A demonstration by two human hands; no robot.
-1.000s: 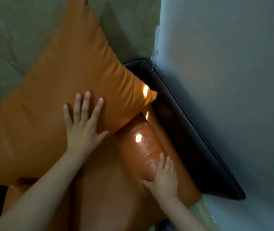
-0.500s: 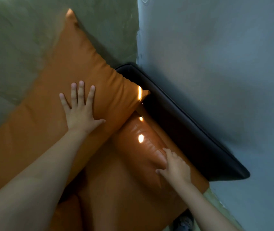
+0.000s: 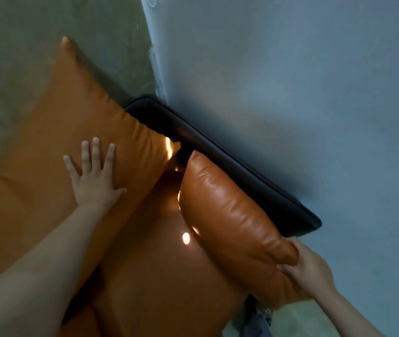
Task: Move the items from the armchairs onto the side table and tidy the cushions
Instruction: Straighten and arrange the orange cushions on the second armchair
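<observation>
Our right hand (image 3: 307, 268), flat a second ago, now grips the small cushion (image 3: 232, 215) by its end, tipping it up against the armrest (image 3: 242, 166). Our left hand (image 3: 95, 181) presses with spread fingers on the big cushion (image 3: 47, 154). We judge the tidying underway.

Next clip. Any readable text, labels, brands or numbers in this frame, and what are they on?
None readable. No lettering shows on the large orange cushion, the leather cushion, the dark armchair frame or the wall. The patterned fabric at the bottom edge is too dim and blurred to tell.
</observation>
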